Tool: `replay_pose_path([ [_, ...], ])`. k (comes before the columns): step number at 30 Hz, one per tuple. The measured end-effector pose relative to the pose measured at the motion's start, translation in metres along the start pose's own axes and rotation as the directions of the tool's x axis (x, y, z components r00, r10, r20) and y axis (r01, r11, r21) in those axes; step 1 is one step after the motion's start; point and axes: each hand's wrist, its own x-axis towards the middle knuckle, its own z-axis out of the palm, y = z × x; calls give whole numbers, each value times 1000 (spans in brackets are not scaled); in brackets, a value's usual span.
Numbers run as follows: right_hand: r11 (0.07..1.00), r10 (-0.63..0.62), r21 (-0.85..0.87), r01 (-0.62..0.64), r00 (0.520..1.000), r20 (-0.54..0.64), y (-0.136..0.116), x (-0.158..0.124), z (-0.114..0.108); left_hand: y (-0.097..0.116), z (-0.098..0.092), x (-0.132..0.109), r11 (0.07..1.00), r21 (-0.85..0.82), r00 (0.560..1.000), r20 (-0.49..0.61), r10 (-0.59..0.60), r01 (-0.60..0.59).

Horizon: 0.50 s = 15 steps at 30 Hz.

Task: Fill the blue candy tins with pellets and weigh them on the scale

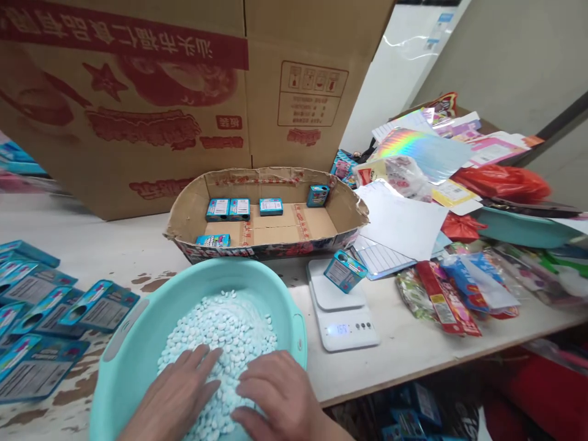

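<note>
Both hands lie palm-down in the teal basin (138, 334) at the near edge of the table (404, 355). The left hand (177, 395) and right hand (275, 395) rest flat on the heap of small white candies (225, 321). Their fingers (201, 362) are stretched out and loosely spread, gripping nothing, and the candies lie under and around them. Just right of the basin, a white scale (342, 318) carries a small blue box (344, 271).

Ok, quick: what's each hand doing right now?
Left hand: open, palm down on the white tablets, holding nothing.
Right hand: open, palm down on the tablets too.
</note>
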Motion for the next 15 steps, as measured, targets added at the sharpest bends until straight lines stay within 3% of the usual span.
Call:
replay_pose_path([
  [2,992,76,-111,-56,979,188,-3,6,8,0,1,1,1000,12,1000,2,1,-1],
  [4,964,199,-236,-120,916,348,-4,8,11,0,1,2,1000,21,1000,11,3,-3],
  [6,945,280,-282,-166,858,430,-5,7,10,1,1,2,1000,26,1000,16,9,-9],
  [11,936,333,-262,-236,836,436,-7,7,7,3,-2,0,1000,23,1000,6,12,-12],
  [15,933,348,-242,-266,835,427,-8,8,7,8,-7,-2,1000,7,998,64,-8,7],
])
